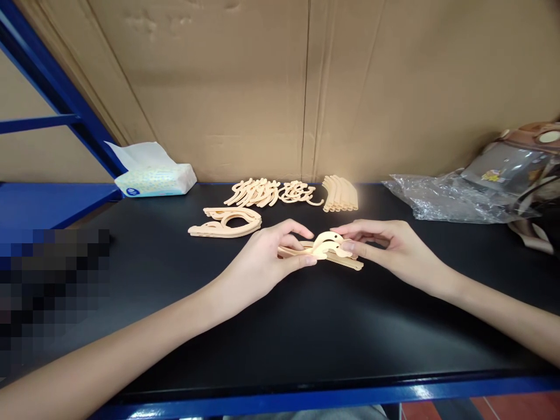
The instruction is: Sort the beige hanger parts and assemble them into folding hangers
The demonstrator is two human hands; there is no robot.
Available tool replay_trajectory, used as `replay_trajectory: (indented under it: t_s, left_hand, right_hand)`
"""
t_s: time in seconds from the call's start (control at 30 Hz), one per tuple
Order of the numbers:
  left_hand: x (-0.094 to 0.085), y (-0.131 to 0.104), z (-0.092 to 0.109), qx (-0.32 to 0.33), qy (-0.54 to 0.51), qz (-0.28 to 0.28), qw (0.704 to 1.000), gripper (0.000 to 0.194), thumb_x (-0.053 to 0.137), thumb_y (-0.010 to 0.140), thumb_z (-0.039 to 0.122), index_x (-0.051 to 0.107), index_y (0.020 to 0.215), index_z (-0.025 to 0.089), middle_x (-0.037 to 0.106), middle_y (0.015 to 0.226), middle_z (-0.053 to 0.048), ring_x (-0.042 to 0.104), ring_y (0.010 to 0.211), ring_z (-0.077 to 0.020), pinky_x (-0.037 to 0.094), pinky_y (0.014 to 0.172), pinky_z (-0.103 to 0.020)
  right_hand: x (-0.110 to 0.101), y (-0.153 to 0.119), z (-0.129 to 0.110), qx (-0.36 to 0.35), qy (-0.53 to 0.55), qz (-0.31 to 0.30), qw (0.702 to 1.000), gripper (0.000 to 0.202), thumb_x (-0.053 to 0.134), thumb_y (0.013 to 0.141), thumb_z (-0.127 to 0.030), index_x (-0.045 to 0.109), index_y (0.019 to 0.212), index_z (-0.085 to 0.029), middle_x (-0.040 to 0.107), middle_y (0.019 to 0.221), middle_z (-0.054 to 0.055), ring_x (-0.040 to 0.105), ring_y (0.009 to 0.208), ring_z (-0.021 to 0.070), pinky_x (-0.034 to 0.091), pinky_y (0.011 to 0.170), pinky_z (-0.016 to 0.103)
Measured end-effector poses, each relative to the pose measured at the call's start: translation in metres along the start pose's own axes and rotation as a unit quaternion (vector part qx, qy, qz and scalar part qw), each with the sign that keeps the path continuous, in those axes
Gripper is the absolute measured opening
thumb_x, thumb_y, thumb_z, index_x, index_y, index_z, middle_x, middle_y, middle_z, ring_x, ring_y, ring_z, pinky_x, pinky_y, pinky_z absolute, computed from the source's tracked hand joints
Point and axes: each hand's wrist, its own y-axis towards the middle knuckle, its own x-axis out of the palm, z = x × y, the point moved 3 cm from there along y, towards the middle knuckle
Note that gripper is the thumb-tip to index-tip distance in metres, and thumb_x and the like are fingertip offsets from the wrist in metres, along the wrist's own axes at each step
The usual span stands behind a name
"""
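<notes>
Slim bare forearms, bare wrists, slender fingers, pale grey clothing low down

Brown cardboard stands behind a blue-edged black table above red flooring.

Looks like a workshop here: a black table, a blue metal frame, cardboard lining the back, and loose beige parts sorted in batches!

- upper arc: cream, curved, dark hole near its right end
- lower arc: cream, also holed, overlapping the upper one
- bar: straighter, slanting down rightward beneath both
</notes>
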Motion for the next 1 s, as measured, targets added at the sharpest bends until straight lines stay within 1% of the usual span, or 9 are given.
replay_trajectory:
  t_s: [0.1, 0.17, 0.3, 0.47, 0.63, 0.7, 0.8, 0.9, 1.0]
  left_hand:
    - [0.0024, 0.0000, -0.0006, 0.028, 0.025, -0.015, 0.999, 0.012, 0.065, 0.082, 0.031, 0.066, 0.089, 0.021, 0.069, 0.082, 0.003, 0.064, 0.075, -0.0119, 0.046, 0.068, -0.021]
    - [0.0035, -0.0005, -0.0006, 0.033, 0.030, -0.020, 0.999, 0.012, 0.063, 0.083, 0.032, 0.067, 0.083, 0.020, 0.068, 0.079, 0.003, 0.063, 0.073, -0.0116, 0.046, 0.068, -0.020]
    - [0.0027, -0.0010, 0.0007, 0.043, 0.048, -0.011, 0.998, 0.011, 0.065, 0.082, 0.031, 0.069, 0.085, 0.021, 0.068, 0.078, 0.004, 0.061, 0.069, -0.0105, 0.044, 0.066, -0.020]
    - [-0.0015, -0.0012, 0.0012, 0.047, 0.065, -0.020, 0.997, 0.017, 0.060, 0.086, 0.032, 0.072, 0.095, 0.025, 0.069, 0.078, 0.004, 0.056, 0.066, -0.0098, 0.041, 0.062, -0.020]
    - [-0.0013, -0.0022, 0.0031, 0.009, 0.045, -0.048, 0.998, 0.017, 0.060, 0.084, 0.029, 0.073, 0.090, 0.019, 0.071, 0.082, 0.000, 0.055, 0.064, -0.0107, 0.039, 0.058, -0.021]
    - [0.0009, -0.0034, 0.0037, -0.015, 0.046, -0.069, 0.996, 0.018, 0.061, 0.083, 0.029, 0.073, 0.090, 0.017, 0.070, 0.079, 0.000, 0.055, 0.063, -0.0107, 0.038, 0.056, -0.020]
    - [0.0044, -0.0054, 0.0030, -0.035, 0.056, -0.102, 0.993, 0.021, 0.061, 0.083, 0.031, 0.073, 0.091, 0.017, 0.068, 0.075, 0.000, 0.054, 0.062, -0.0111, 0.037, 0.054, -0.020]
    - [0.0066, -0.0068, 0.0009, -0.024, 0.059, -0.130, 0.989, 0.019, 0.061, 0.083, 0.030, 0.073, 0.092, 0.019, 0.070, 0.081, 0.000, 0.058, 0.068, -0.0121, 0.039, 0.058, -0.020]
    - [0.0054, -0.0074, -0.0003, 0.006, 0.092, -0.118, 0.989, 0.014, 0.064, 0.081, 0.027, 0.074, 0.089, 0.022, 0.070, 0.082, 0.002, 0.059, 0.070, -0.0117, 0.041, 0.061, -0.020]
  right_hand:
    - [0.0018, -0.0014, -0.0040, -0.030, -0.024, -0.006, 0.999, 0.035, 0.064, 0.081, -0.046, 0.068, 0.107, -0.023, 0.070, 0.092, 0.002, 0.063, 0.078, 0.0160, 0.053, 0.071, 0.030]
    - [0.0025, -0.0026, -0.0072, -0.050, -0.048, -0.002, 0.998, 0.033, 0.062, 0.083, -0.044, 0.067, 0.107, -0.023, 0.068, 0.084, 0.000, 0.060, 0.073, 0.0141, 0.052, 0.068, 0.028]
    - [0.0028, -0.0045, -0.0093, -0.057, -0.076, 0.002, 0.995, 0.028, 0.057, 0.086, -0.044, 0.068, 0.100, -0.023, 0.064, 0.075, -0.001, 0.057, 0.067, 0.0129, 0.048, 0.064, 0.026]
    - [0.0012, -0.0049, -0.0055, -0.045, -0.079, 0.005, 0.996, 0.025, 0.059, 0.085, -0.044, 0.068, 0.090, -0.021, 0.066, 0.077, 0.000, 0.056, 0.066, 0.0129, 0.046, 0.064, 0.027]
    - [0.0008, -0.0041, -0.0030, -0.048, -0.065, -0.025, 0.996, 0.026, 0.058, 0.086, -0.045, 0.066, 0.096, -0.022, 0.067, 0.078, 0.000, 0.058, 0.068, 0.0132, 0.046, 0.066, 0.027]
    - [0.0012, -0.0041, -0.0031, -0.067, -0.070, -0.049, 0.994, 0.025, 0.055, 0.088, -0.043, 0.065, 0.097, -0.021, 0.066, 0.075, -0.001, 0.059, 0.067, 0.0127, 0.045, 0.065, 0.026]
    - [0.0018, -0.0057, -0.0039, -0.100, -0.122, -0.069, 0.985, 0.018, 0.055, 0.090, -0.037, 0.065, 0.088, -0.022, 0.066, 0.069, -0.003, 0.058, 0.066, 0.0113, 0.042, 0.067, 0.026]
    - [0.0033, -0.0081, -0.0062, -0.137, -0.190, -0.067, 0.970, 0.015, 0.057, 0.089, -0.034, 0.065, 0.084, -0.023, 0.063, 0.067, -0.004, 0.054, 0.065, 0.0109, 0.038, 0.070, 0.027]
    - [0.0061, -0.0097, -0.0090, -0.174, -0.235, -0.067, 0.954, 0.015, 0.057, 0.089, -0.033, 0.063, 0.082, -0.021, 0.060, 0.071, -0.002, 0.051, 0.069, 0.0124, 0.035, 0.070, 0.029]
